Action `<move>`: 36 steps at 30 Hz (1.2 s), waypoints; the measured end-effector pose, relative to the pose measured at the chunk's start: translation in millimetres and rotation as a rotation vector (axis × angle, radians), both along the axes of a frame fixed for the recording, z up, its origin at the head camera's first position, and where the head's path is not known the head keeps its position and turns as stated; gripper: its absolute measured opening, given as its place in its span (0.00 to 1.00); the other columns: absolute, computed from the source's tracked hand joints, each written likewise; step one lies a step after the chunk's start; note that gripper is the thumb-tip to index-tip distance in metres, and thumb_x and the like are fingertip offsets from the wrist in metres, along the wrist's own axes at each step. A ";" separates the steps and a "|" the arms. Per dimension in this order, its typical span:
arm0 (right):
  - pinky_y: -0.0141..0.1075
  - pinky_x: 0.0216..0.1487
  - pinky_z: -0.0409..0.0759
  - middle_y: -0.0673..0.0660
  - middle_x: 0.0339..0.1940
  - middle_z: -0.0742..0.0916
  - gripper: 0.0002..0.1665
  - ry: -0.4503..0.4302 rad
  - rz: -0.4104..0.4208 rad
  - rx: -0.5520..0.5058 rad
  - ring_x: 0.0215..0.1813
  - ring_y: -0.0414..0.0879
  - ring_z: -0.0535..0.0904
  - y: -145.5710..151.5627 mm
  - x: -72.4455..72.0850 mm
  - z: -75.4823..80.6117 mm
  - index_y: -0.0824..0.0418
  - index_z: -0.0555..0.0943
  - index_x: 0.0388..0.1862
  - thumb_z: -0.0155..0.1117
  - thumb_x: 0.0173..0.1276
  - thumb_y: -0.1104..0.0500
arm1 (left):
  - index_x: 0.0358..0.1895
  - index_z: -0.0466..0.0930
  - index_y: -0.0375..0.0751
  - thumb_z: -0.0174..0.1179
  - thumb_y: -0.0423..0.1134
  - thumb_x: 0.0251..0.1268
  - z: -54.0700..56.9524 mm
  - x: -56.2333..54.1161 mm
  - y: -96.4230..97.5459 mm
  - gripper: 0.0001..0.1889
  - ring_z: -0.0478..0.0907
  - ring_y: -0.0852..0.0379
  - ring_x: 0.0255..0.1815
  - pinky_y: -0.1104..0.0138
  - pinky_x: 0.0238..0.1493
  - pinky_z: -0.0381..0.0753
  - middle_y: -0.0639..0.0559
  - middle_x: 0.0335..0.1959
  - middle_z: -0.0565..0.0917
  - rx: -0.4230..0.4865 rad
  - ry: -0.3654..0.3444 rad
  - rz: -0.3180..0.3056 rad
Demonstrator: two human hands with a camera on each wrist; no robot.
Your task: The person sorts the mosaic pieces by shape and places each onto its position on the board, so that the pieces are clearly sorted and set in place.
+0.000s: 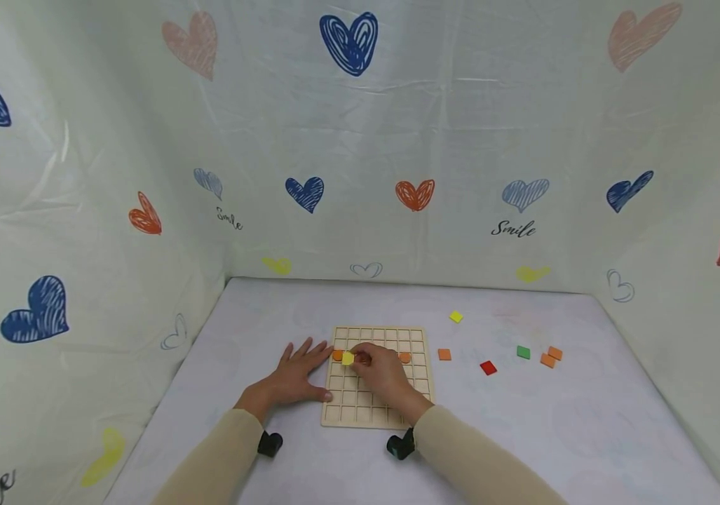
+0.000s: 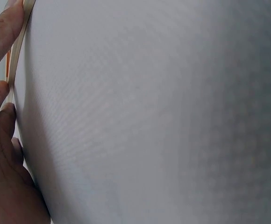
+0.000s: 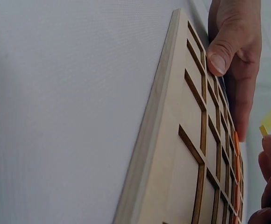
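Observation:
A light wooden board (image 1: 360,414) with a grid of square cells lies on the table. My left hand (image 1: 293,376) is spread flat at its left side, with the thumb and fingertips at the board's edge. My right hand (image 1: 383,372) is over the board and pinches a small yellow square tile (image 1: 348,358) between thumb and fingers. In the right wrist view that yellow tile (image 3: 264,130) shows edge-on, above the grid. An orange tile (image 1: 337,355) sits in a cell near the left edge, and another orange piece (image 1: 405,358) lies right of the right hand.
Loose tiles lie right of the board: a yellow one (image 1: 456,317), an orange one (image 1: 444,355), a red one (image 1: 488,368), a green one (image 1: 524,352) and two orange ones (image 1: 547,360) side by side. A heart-printed curtain (image 1: 460,161) encloses the white table (image 1: 498,428).

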State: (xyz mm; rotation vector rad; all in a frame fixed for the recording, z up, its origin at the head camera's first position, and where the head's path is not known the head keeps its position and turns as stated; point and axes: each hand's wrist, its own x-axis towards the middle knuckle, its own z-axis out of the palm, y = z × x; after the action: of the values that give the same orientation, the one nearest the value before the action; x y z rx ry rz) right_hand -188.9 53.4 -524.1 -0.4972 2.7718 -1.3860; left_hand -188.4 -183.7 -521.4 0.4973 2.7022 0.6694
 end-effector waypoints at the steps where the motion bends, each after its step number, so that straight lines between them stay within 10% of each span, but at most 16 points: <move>1: 0.29 0.39 0.81 0.47 0.38 0.89 0.13 -0.004 0.004 0.000 0.37 0.36 0.80 -1.6 0.0 -0.2 0.57 0.88 0.53 0.74 0.70 0.61 | 0.84 0.61 0.48 0.76 0.63 0.56 0.3 0.2 -0.1 0.55 0.41 0.40 0.89 0.38 0.86 0.31 0.47 0.87 0.58 0.000 0.001 -0.001; 36: 0.30 0.31 0.73 0.45 0.30 0.84 0.15 -0.002 0.022 0.180 0.31 0.38 0.75 -25.7 3.7 -2.3 0.60 0.90 0.55 0.74 0.70 0.59 | 0.84 0.62 0.48 0.76 0.62 0.56 -1.3 0.1 0.3 0.53 0.42 0.39 0.89 0.37 0.86 0.31 0.47 0.86 0.59 0.002 0.014 -0.001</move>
State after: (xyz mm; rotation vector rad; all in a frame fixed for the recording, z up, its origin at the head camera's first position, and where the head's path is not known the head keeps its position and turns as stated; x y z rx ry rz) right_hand -185.2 27.8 -526.4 -0.5171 2.8432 -1.1179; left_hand -188.4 -183.3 -522.7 0.5056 2.7148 0.6710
